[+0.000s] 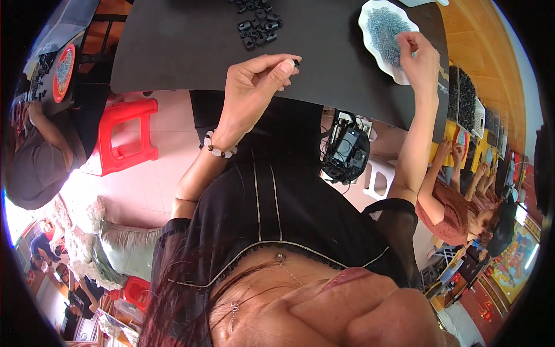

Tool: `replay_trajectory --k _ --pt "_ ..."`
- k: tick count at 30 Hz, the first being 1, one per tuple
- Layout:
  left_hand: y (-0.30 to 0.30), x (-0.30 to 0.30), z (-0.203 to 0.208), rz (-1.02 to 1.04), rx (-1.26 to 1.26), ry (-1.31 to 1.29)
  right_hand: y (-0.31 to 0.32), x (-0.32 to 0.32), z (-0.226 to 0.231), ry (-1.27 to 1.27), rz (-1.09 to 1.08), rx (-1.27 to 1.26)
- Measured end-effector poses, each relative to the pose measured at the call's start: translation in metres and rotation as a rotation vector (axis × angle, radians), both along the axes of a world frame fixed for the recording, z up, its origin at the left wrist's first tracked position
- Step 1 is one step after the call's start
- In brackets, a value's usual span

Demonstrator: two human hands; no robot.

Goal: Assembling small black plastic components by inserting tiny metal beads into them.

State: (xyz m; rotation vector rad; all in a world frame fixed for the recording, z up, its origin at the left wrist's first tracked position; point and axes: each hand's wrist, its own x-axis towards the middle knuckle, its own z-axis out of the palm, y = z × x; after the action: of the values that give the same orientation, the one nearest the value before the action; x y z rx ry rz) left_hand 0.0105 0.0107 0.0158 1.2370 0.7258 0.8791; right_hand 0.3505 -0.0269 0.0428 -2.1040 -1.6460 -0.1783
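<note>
Left hand: over the table's near edge, the left hand [254, 81] has thumb and forefinger closed on a small black part [297, 63], its other fingers curled in.
Bracelet: a bracelet [217, 152] of pale and dark beads circles the left wrist.
Right hand: the right hand [418, 58] is above the right side of the dish, fingers bent narrowly toward the thumb; I cannot tell whether they grip a piece.
White dish: the scalloped white dish [363, 26] lies near the table's right end, holding a heap of tiny blue-grey pieces [383, 28].
Black parts: a loose group of black parts [260, 32] lies on the table beyond the left hand, well apart from the dish.
Table: the dark table [173, 52] has a rounded left corner.
Below the edge: a black bag [348, 150] with devices and cables sits beside a white stool [380, 176].
Left side: a red stool [124, 137] stands on the pale floor [173, 139]; past it, a person in dark clothing [43, 159] sits by a red dish [56, 84].
Right side: other people work at yellow tables [478, 151].
</note>
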Motion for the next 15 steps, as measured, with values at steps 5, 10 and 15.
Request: replay_trajectory --k 5,10,15 --pt "0.0 0.0 0.0 -0.008 0.004 -0.004 0.004 -0.001 0.004 0.194 0.035 0.022" --pt "0.001 0.0 0.001 0.008 -0.034 -0.014 0.0 0.004 0.019 0.233 0.011 -0.013" --pt "-0.001 -0.001 0.003 0.009 -0.025 0.01 -0.017 0.029 0.04 0.244 -0.107 -0.031"
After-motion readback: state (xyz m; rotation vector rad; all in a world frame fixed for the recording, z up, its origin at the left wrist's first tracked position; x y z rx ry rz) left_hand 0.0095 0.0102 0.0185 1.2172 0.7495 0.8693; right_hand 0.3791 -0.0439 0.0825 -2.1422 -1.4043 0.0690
